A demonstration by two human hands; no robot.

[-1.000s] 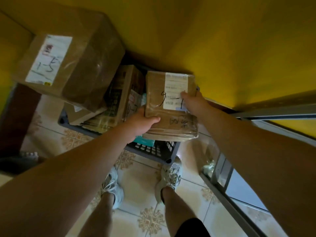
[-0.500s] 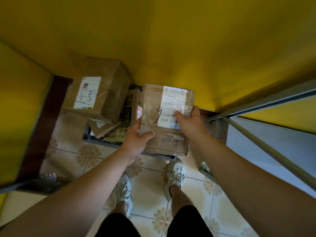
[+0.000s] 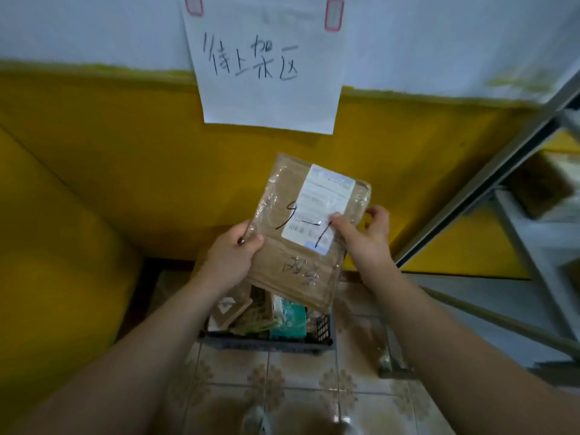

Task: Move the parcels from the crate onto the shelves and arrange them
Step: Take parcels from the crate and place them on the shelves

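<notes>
Head view: brown parcel (image 3: 292, 255) up in the air, right above the crate (image 3: 266, 342). Gripped on its left edge by the left hand (image 3: 230, 262), thumb on top. Pinched on its right edge by the right hand (image 3: 365, 237). Other parcels (image 3: 287, 315) inside the crate. Shelves (image 3: 543, 243) right of the crate.

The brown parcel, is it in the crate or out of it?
Out. The left hand and right hand hold the parcel up above the crate, where other parcels lie.
</notes>
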